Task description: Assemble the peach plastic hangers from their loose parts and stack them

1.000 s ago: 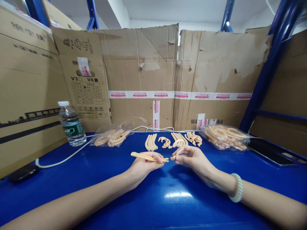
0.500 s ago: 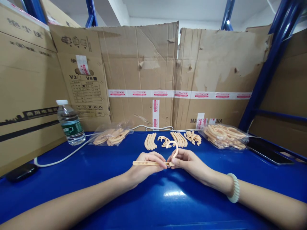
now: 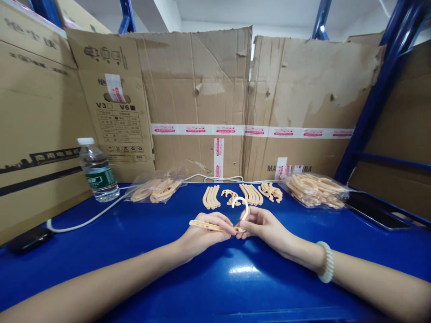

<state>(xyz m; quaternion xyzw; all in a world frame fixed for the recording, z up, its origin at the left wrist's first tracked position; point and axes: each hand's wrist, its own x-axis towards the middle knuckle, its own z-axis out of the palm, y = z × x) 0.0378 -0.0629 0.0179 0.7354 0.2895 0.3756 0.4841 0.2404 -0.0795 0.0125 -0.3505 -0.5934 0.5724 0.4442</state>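
My left hand (image 3: 208,231) is closed around a beige plastic hanger arm (image 3: 199,224), a slim bar with holes along it, its outer end pointing left and slightly up. My right hand (image 3: 257,223) pinches a beige hanger hook (image 3: 244,204) whose curve stands upright above the fingers. The hook's base and the arm's inner end meet between my fingertips; whether they are joined is hidden. Beyond my hands lie a left row of hanger arms (image 3: 211,197), a few loose hooks (image 3: 229,195), a right row of arms (image 3: 252,194) and a heap of hooks (image 3: 271,192).
Clear bags of beige parts lie on the blue table (image 3: 161,287): a left bag (image 3: 156,190) and a right bag (image 3: 314,190). A water bottle (image 3: 98,172), a white cable (image 3: 81,228), a black object (image 3: 29,240) and a phone (image 3: 377,213) sit around. Cardboard (image 3: 198,103) walls the back.
The outer end of the hanger arm has tilted upward and shifted slightly right. The hook has turned a little in my right fingers. Both hands stay together in nearly the same place.
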